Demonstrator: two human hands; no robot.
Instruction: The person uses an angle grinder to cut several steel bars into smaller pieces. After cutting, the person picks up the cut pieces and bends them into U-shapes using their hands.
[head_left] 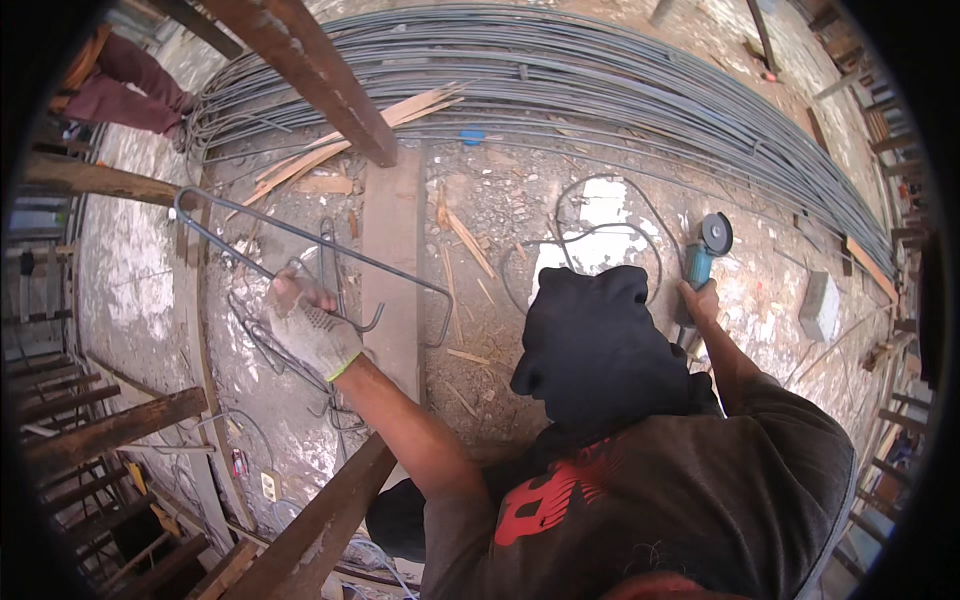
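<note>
My left hand (310,325), in a pale knitted glove with the fingertips showing, is closed around a bent steel bar (400,271). The bar is folded into a long, narrow, open loop with a hooked end, raised above the ground. Below it lie several more bent bars (268,350), partly hidden by my glove. Out to the right, my bare right hand (701,302) grips a teal angle grinder (700,264) by its body. Its dark cutting disc (716,233) points away from me. Whether the disc spins, I cannot tell.
A long bundle of straight steel bars (600,75) stretches across the far side. A wooden post (310,75) rises near a plank (392,220). Splintered wood (340,150), a looping cable (640,220) and a concrete block (820,306) lie around. Another person's legs (130,85) show far left.
</note>
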